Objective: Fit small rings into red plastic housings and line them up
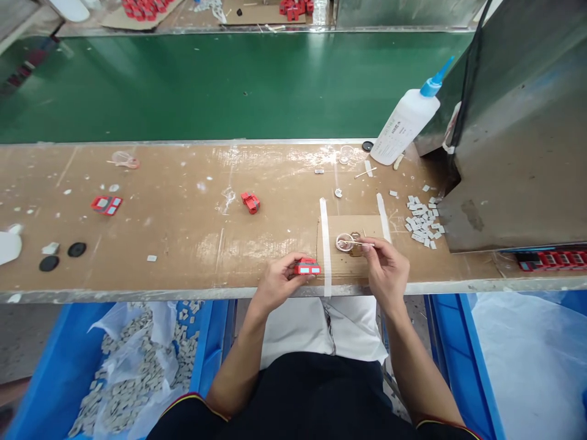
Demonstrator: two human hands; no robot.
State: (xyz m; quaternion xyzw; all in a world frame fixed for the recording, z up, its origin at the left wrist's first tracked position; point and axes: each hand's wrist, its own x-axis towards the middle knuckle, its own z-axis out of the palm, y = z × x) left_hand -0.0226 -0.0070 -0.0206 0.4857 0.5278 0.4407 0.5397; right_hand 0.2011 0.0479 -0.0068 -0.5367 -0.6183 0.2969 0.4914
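Taking the small dish as the middle of the clock, a green belt (229,91) is stretching across twelve o'clock. The brown bench (183,244) is lying on the near side of it. A metal box (518,153) is standing at two o'clock, and blue bins (213,342) are sitting lower, at eight and four o'clock. A white bottle (403,128) with a blue nozzle is leaning at one o'clock.

The left hand (275,284) is pinching a red toy piece (308,267) between thumb and fingers, near the bench's front edge, at eight o'clock from the dish. From this grip the piece is pointing to three o'clock, toward the dish, and its long axis is running from nine to three. The left hand is holding it, so it is the nearer one; the right hand (389,269) is working apart, at four o'clock. The piece is showing two pale windows in a grey frame.

Small pale tiles (424,223) are lying in a pile near three o'clock. The right fingertips are pressing together on a thin stick (360,243), which is pointing to nine o'clock, over the small round dish (337,242). I cannot tell whether its tip is touching inside.
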